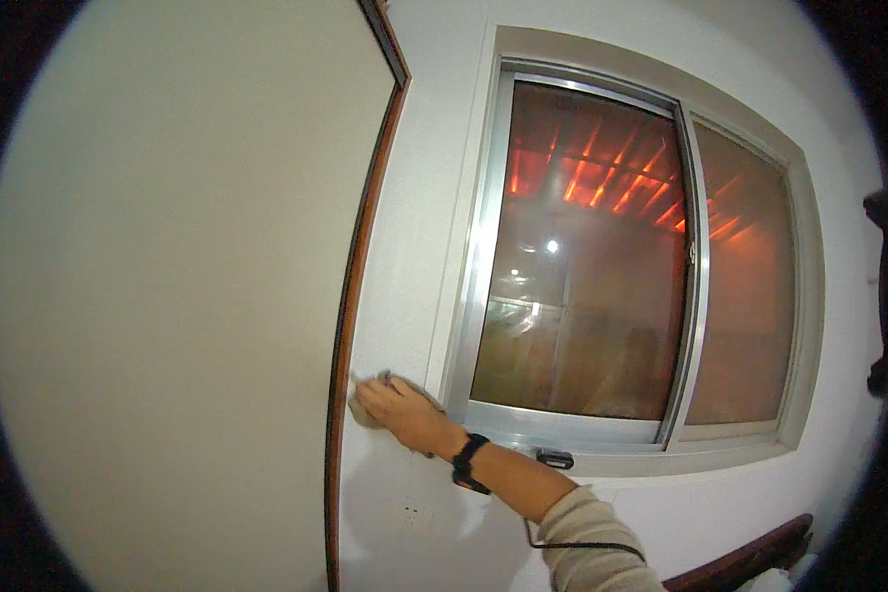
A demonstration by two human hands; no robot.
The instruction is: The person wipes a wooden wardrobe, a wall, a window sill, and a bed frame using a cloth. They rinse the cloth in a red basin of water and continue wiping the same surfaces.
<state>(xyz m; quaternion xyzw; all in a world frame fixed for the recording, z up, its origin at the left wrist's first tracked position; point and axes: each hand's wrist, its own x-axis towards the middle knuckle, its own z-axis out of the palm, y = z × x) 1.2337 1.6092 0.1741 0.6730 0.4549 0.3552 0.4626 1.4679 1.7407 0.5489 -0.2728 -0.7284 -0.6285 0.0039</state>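
My right hand (399, 411) reaches in from the lower right, with a black wristband or watch (471, 465) on the wrist and a beige sleeve pushed up the forearm. It presses a greyish cloth (365, 413) against the white wall (407, 296). The cloth lies mostly under the palm, and its edges show around the fingers. Close to the fingertips runs the dark brown edge (338, 414) of a large cream panel (185, 296). My left hand is out of view.
Right of the hand is a sliding window (584, 296) with an aluminium frame. A small black object (555, 459) sits on its sill, and a black cable (584, 546) crosses the sleeve. A wall outlet (412, 512) is below. Dark wood (747, 555) stands at lower right.
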